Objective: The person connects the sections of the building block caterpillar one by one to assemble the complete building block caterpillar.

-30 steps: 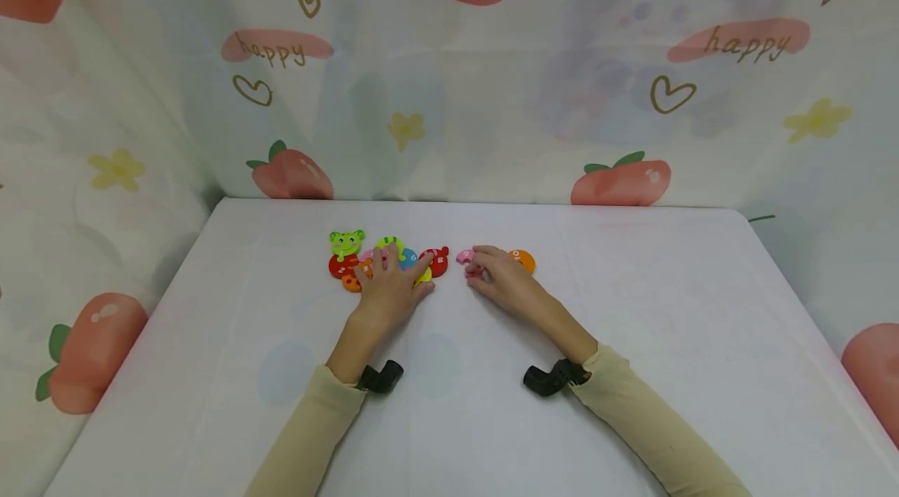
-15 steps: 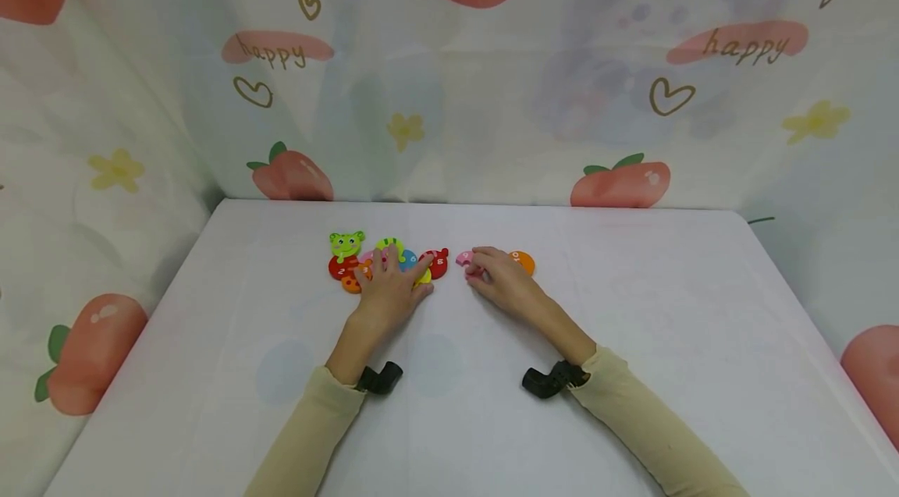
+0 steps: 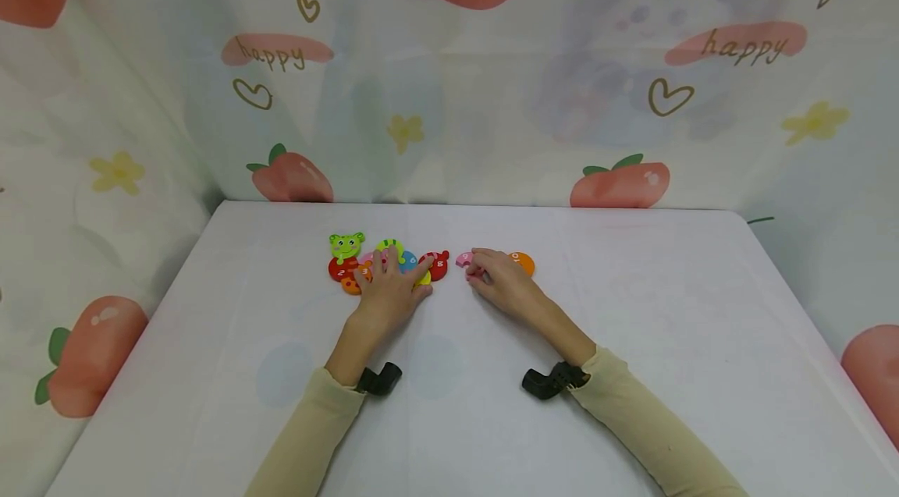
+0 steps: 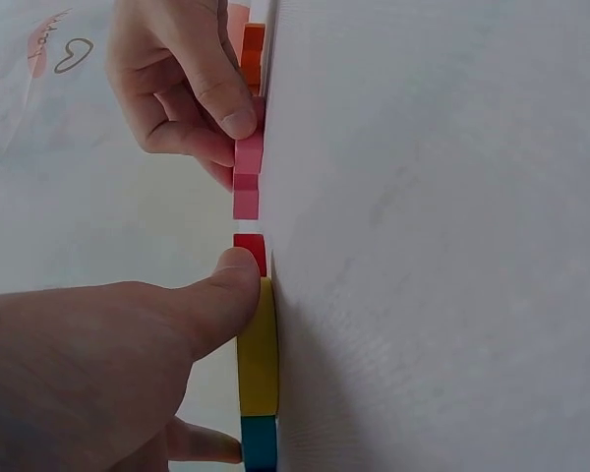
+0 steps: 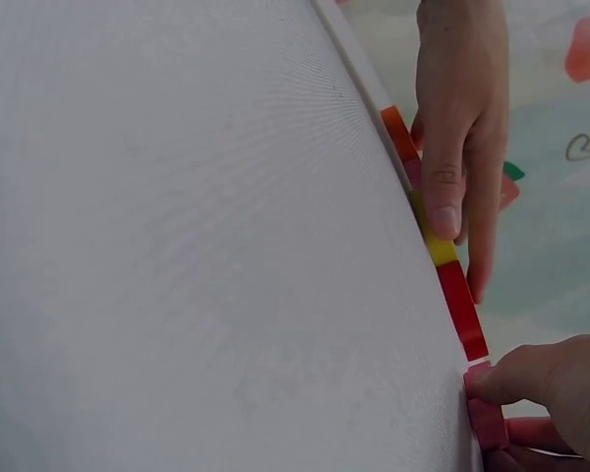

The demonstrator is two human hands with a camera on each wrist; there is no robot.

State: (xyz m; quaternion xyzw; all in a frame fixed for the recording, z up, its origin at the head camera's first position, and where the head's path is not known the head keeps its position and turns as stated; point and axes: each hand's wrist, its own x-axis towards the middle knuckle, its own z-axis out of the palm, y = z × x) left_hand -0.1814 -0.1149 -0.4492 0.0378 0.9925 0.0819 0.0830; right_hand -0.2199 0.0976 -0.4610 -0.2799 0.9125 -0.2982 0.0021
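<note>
A row of colourful numbered puzzle pieces lies joined on the table, starting with a green animal-face piece [image 3: 347, 246] and a red piece marked 2 [image 3: 342, 270]. My left hand [image 3: 385, 296] rests on this row with fingers spread, covering part of it. Its thumb lies by the yellow piece [image 4: 258, 354] and the red end piece [image 3: 439, 266]. To the right, my right hand [image 3: 507, 282] pinches a pink piece [image 5: 487, 418] between thumb and fingers. A narrow gap separates the pink piece from the red end piece. My right hand partly hides an orange piece [image 3: 524, 263] beyond it.
A white-covered table [image 3: 449, 419] extends around both hands. Behind it hangs a printed cloth [image 3: 477, 130] with fruit and hearts, and another cloth side [image 3: 63, 232] stands at the left. Each wrist carries a black camera mount [image 3: 555, 380].
</note>
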